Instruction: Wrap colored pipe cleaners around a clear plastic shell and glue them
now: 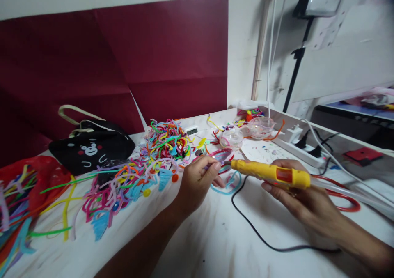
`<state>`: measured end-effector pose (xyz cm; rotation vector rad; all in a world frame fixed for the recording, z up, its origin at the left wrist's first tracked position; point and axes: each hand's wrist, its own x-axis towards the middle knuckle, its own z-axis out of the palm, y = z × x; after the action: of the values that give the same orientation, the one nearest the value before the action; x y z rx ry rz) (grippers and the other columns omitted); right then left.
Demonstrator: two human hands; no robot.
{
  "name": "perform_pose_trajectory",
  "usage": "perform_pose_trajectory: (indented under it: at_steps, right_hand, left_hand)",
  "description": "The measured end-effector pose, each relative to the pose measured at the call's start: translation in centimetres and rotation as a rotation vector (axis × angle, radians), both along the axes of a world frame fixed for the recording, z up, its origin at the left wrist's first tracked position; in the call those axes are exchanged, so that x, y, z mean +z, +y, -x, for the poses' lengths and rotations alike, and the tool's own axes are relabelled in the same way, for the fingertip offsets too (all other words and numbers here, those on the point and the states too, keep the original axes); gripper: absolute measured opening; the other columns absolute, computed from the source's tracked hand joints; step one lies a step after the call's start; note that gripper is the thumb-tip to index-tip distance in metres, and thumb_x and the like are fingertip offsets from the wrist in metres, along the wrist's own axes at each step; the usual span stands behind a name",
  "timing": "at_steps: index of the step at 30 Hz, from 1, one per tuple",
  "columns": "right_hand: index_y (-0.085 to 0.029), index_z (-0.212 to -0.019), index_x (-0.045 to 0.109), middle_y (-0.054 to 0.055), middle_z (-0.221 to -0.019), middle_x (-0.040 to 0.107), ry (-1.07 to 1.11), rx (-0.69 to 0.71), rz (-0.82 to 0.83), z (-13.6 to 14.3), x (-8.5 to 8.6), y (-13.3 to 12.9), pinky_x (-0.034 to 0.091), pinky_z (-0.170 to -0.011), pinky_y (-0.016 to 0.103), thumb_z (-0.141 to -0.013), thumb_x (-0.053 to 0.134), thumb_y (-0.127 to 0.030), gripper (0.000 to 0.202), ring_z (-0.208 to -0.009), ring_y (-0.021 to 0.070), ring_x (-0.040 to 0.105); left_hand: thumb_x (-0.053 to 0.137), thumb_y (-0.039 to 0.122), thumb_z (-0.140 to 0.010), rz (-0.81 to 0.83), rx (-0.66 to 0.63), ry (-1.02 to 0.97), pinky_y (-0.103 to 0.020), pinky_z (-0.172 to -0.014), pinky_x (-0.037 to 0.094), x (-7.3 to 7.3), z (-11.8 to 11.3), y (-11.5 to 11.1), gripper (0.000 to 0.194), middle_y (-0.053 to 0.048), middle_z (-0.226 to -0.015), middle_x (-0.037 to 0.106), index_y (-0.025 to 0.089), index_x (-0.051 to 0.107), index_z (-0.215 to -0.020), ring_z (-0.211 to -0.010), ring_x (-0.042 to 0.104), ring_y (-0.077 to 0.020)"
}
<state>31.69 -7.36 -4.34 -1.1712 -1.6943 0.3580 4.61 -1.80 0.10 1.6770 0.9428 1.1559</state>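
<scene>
Your right hand grasps the yellow glue gun, its nozzle pointing left at your left hand. The left fingers are pinched beside the tip and appear to grasp the pink loop; their exact hold is hidden. That loop lies just beyond these fingers, above the counter and near the blue loop. The step in hand is judged to be gluing. The next move calls for a steady nozzle, a measured squeeze of the trigger, which you cannot see here, and fingers clear of the presumably hot tip. No brand or label can be read on the gun. At far left, the black bag bears a printed bear face; the digits on the small display are too small to read.
</scene>
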Motion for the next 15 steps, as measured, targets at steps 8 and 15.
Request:
perform_pose_trajectory:
  at_steps: [8,15]
  right_hand:
    - [-0.034,-0.132,0.071,0.009,-0.119,0.08,-0.2,-0.034,-0.133,-0.8,-1.5,0.0,0.07,-0.075,0.041,-0.111,0.063,-0.046,0.026,-0.097,0.0298,0.081]
    - [-0.036,-0.133,0.072,0.008,-0.109,0.083,-0.3,-0.015,-0.177,-1.4,-0.9,-0.4,0.068,-0.069,0.037,-0.105,0.068,-0.027,0.03,-0.089,0.0296,0.083]
  left_hand:
    - [0.068,0.043,-0.098,-0.071,0.018,0.048,-0.028,-0.058,0.06,0.1,0.0,-0.1,0.023,-0.001,-0.059,0.077,0.023,0.067,-0.087,-0.054,0.075,-0.0193]
    - [0.068,0.043,-0.099,-0.08,0.038,0.068,-0.028,-0.058,0.058,-0.1,-0.1,-0.2,0.023,-0.001,-0.058,0.077,0.023,0.068,-0.087,-0.054,0.075,-0.0195]
